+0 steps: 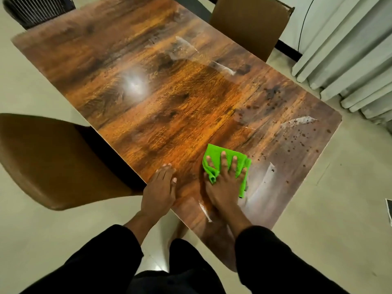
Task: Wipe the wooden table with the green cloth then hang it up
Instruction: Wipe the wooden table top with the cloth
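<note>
A long wooden table (161, 92) with a glossy brown top fills the middle of the head view. Near its front edge lies a bright green cloth (214, 154), folded. My right hand (224, 183) presses flat on the cloth with the fingers spread over it. To its left, my left hand (160, 189) rests flat on the table's near edge, holding nothing. Dark droplets and pale wet streaks (297, 134) mark the table top to the right of the cloth.
A brown chair (53, 164) stands at the table's left side, another brown chair (250, 24) at the far right side, and a dark ribbed chair (36, 9) at the far left corner. Pale curtains (350, 49) hang on the right. The floor is light tile.
</note>
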